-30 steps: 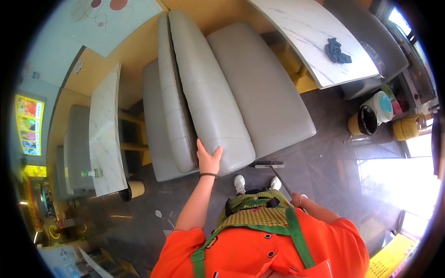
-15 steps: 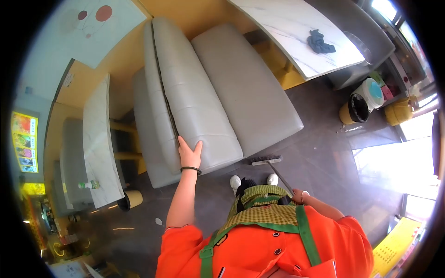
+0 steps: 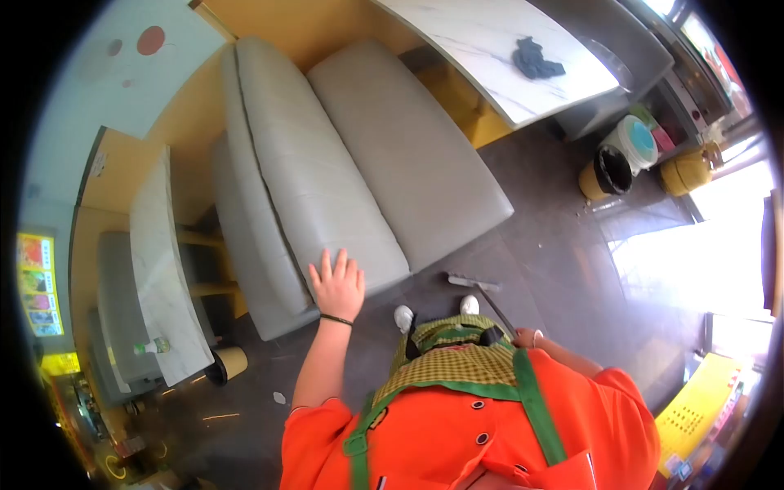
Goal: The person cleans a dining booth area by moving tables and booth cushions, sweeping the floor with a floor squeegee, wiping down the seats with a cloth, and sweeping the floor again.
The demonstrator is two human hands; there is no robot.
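My left hand (image 3: 337, 286), fingers spread, lies at the near end of the grey padded backrest (image 3: 314, 163) of a double-sided bench. A dark band circles that wrist. Low at my right side, my right hand (image 3: 525, 337) is closed around the handle of a broom (image 3: 496, 309). Its wide head rests on the dark floor just beyond my shoes. To the right of the backrest extends the grey bench seat (image 3: 412, 155).
A marble-patterned table (image 3: 482, 49) carries a crumpled dark cloth (image 3: 536, 59). Beyond it stand a lined bin (image 3: 605, 173) and a white bucket (image 3: 634, 142). On the left are another table (image 3: 159, 261), a green-labelled bottle (image 3: 153, 346) and a second bin (image 3: 229, 365).
My left hand has gone from gripping around the backrest's seam to lying spread on its top. The broom head has shifted and turned slightly on the floor. The view has moved a little right.
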